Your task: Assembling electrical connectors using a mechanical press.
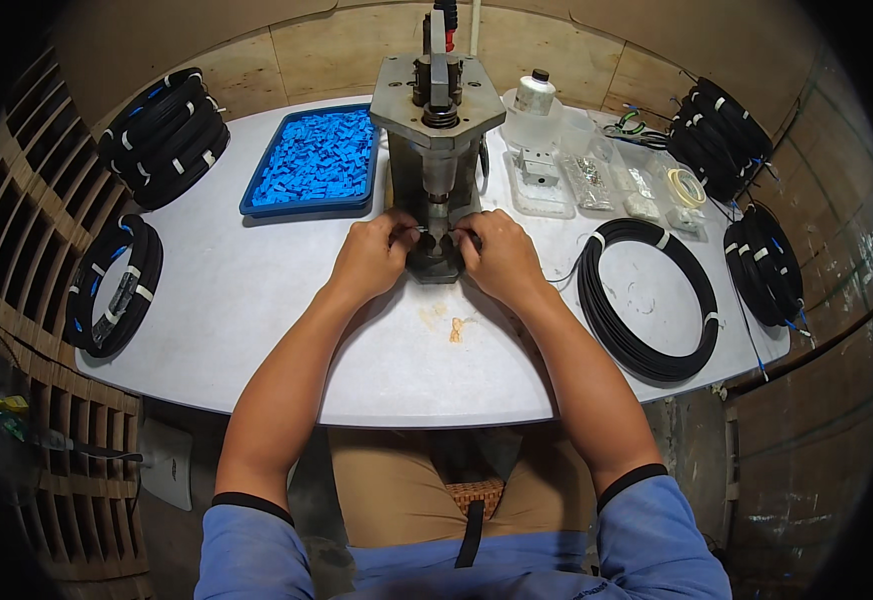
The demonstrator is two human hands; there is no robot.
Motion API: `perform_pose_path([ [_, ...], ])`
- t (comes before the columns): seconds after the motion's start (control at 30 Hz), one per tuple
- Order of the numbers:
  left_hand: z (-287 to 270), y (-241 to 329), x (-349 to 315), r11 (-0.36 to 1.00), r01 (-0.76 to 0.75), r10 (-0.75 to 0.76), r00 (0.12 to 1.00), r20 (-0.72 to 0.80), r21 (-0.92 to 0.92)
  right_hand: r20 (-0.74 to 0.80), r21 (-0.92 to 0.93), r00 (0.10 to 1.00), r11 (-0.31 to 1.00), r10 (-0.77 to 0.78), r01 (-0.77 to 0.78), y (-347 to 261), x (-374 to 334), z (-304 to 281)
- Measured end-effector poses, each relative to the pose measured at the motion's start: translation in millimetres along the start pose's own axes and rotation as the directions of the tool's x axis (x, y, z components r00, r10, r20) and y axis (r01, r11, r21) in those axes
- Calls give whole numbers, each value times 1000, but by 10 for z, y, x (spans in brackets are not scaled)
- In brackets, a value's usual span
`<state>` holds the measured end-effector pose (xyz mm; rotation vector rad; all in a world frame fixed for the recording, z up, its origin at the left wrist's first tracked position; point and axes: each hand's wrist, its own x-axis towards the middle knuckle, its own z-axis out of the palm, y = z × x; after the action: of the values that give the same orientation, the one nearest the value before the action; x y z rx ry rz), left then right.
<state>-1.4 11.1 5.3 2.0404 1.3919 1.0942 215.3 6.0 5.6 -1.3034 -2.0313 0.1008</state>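
Note:
A metal bench press (441, 130) stands at the far middle of the table, its ram lowered over a small dark base (435, 268). My left hand (377, 255) is closed in a pinch at the left side of the ram's lower end; what its fingertips hold is too small to make out. On the other side my right hand (500, 255) pinches what looks like the dark end of a cable, close to the ram. A black cable coil (702, 345) bound with white tape lies right of my right forearm, and a thin lead runs from it toward that hand.
A dark blue tray (257, 209) of small bright blue pieces sits left of the press. More taped black coils (172, 140) stand along both table sides. Behind the right hand are a white bottle (535, 93), clear containers (540, 203) and bags of small parts (588, 182).

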Motion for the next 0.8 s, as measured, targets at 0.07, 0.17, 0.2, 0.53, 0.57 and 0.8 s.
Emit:
perform_pose_path([
  [0.07,-1,-1,4,1000,4,-4,1000,6,2,-2,-5,1000,1000,-5,5,4,-1,1],
  [0.17,-2,-7,4,1000,7,-7,1000,9,12,-5,-2,1000,1000,-13,13,-2,-1,-6],
  [0.2,-2,-9,2,1000,6,-6,1000,7,21,-6,-5,1000,1000,-11,11,-5,2,-8],
  [0.53,-5,-16,2,1000,5,-5,1000,16,24,-3,-15,1000,1000,-10,10,-4,0,-12],
  [0.57,-6,-9,2,1000,10,-10,1000,21,20,-2,-15,1000,1000,-10,10,0,0,-11],
  [0.8,-9,12,5,999,6,-7,1000,18,34,-28,-14,999,999,-30,29,12,-7,1],
])
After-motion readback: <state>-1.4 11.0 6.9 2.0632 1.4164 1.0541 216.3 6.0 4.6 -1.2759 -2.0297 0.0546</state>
